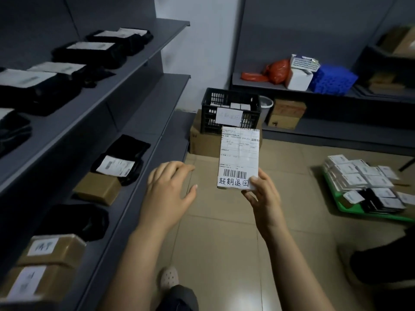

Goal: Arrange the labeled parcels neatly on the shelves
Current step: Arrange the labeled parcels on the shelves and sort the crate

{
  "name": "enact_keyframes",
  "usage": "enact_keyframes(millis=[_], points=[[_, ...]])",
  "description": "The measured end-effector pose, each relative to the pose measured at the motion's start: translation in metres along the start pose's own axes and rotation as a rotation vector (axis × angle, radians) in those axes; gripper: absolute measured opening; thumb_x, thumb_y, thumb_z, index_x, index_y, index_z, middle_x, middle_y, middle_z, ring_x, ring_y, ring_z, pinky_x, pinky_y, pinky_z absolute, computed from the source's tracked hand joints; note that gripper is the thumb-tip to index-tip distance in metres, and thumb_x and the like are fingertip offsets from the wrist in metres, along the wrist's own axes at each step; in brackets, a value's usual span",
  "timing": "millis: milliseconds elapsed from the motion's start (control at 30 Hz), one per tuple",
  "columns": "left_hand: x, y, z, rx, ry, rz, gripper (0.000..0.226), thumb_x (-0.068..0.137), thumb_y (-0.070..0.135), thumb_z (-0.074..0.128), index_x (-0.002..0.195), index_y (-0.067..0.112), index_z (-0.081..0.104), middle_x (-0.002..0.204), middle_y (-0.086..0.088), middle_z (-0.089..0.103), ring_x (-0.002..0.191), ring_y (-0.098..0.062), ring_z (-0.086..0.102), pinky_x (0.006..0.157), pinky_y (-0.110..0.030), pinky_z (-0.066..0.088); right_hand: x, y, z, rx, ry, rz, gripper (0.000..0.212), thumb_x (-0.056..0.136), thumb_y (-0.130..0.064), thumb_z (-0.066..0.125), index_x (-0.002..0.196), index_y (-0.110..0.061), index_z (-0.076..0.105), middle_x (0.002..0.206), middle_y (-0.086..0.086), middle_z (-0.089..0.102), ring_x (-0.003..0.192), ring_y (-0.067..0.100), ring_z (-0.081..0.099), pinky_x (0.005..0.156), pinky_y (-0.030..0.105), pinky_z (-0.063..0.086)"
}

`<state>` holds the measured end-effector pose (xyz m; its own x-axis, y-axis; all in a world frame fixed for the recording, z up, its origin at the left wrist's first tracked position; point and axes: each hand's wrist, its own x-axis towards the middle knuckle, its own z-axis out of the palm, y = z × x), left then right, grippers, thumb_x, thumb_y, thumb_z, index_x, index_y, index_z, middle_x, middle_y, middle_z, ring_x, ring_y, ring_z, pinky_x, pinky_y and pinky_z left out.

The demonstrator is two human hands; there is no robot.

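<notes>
1. Right hand [263, 198]: grips the lower right corner of a parcel [239, 153]
2. Parcel: white, upright, printed face toward the camera, held over the floor [224, 243], apart from the shelves [139, 117]
3. Left hand [168, 189]: fingers loosely spread, holding nothing, near the shelf edge
4. Shelves: at left, bearing black bags [89, 52] and brown boxes [97, 187]
5. Green tray [350, 209]: at right on the floor, under stacked parcels [359, 176]

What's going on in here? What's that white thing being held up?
A person is sorting parcels. Their right hand grips a flat white parcel with a barcode label by its bottom corner, held upright over the tiled floor. The left hand is open, holding nothing. Black bagged parcels and brown cardboard boxes lie on the grey metal shelves; more small parcels wait on a green tray.
</notes>
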<state>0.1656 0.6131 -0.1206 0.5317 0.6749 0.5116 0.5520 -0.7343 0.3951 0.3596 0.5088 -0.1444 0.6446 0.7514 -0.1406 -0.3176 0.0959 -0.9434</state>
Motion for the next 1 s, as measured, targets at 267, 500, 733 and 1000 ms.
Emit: enact_keyframes(millis=[267, 500, 733, 1000], points=[[0.183, -0.089, 0.068, -0.030, -0.060, 0.105, 0.035, 0.081, 0.021, 0.073, 0.114, 0.017, 0.063, 0.109, 0.002, 0.059, 0.107, -0.020, 0.051, 0.098, -0.036, 0.035, 0.168, -0.012, 0.054, 0.006, 0.101, -0.080, 0.053, 0.076, -0.032, 0.062, 0.127, -0.019, 0.060, 0.121, 0.007, 0.069, 0.107, 0.016, 0.064, 0.096, 0.036, 0.045], [0.303, -0.131, 0.129, -0.074, -0.133, 0.135, 0.035, 0.080, 0.019, 0.073, 0.114, 0.018, 0.063, 0.109, 0.004, 0.058, 0.108, -0.017, 0.048, 0.099, -0.037, 0.033, 0.286, -0.029, 0.070, 0.013, 0.182, -0.107, 0.052, 0.077, -0.029, 0.060, 0.128, -0.018, 0.060, 0.118, 0.006, 0.070, 0.102, 0.014, 0.067, 0.092, 0.032, 0.048], [0.414, -0.146, 0.220, -0.039, -0.194, 0.160, 0.035, 0.084, 0.024, 0.069, 0.118, 0.020, 0.062, 0.113, 0.005, 0.056, 0.113, -0.016, 0.046, 0.104, -0.038, 0.031, 0.434, -0.031, 0.044, 0.052, 0.223, -0.078, 0.058, 0.069, -0.037, 0.068, 0.125, -0.022, 0.063, 0.120, 0.007, 0.069, 0.114, 0.027, 0.062, 0.097, 0.040, 0.044], [0.564, -0.114, 0.313, -0.056, -0.143, 0.147, 0.037, 0.083, 0.025, 0.070, 0.119, 0.020, 0.062, 0.114, 0.005, 0.057, 0.112, -0.016, 0.046, 0.104, -0.038, 0.031, 0.596, -0.085, -0.001, 0.011, 0.196, -0.054, 0.069, 0.059, -0.047, 0.069, 0.125, -0.028, 0.062, 0.119, 0.001, 0.070, 0.113, 0.015, 0.062, 0.096, 0.036, 0.042]])
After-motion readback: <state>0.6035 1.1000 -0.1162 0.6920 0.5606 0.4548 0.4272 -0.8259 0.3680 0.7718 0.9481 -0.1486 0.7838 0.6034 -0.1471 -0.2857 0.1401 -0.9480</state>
